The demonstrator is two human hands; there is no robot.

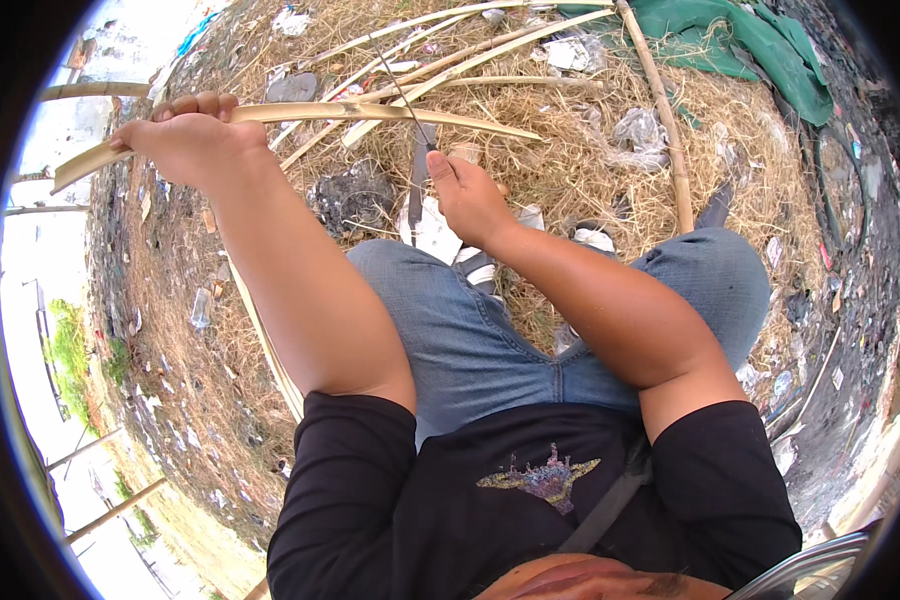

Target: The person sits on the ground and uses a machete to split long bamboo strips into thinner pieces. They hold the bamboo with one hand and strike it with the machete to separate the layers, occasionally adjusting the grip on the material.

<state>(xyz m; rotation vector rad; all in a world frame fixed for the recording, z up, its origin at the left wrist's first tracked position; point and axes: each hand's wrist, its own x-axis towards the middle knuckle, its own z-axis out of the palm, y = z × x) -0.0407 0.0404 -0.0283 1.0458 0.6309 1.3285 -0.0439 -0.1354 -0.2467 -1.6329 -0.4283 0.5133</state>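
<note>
Out to the far left, my left hand (195, 145) is wrapped round a split bamboo strip (315, 112). The strip runs from beyond my fist rightward past the front of my knees. My right hand (467, 197), above my lap, is closed round the handle of a knife, its thumb laid along the top. The thin knife blade (395, 80) shows almost edge-on and crosses the strip near its middle. Whether its edge has cut into the bamboo cannot be made out. Most of the handle is hidden in my fingers.
More split bamboo strips (470, 65) lie ahead on dry straw. To their right are a bamboo pole (660, 110), green sheeting (725, 40) and a clear plastic bag (642, 133). A blackened lump (355, 198) sits by my left knee. A plastic bottle (201, 308) lies among litter at left.
</note>
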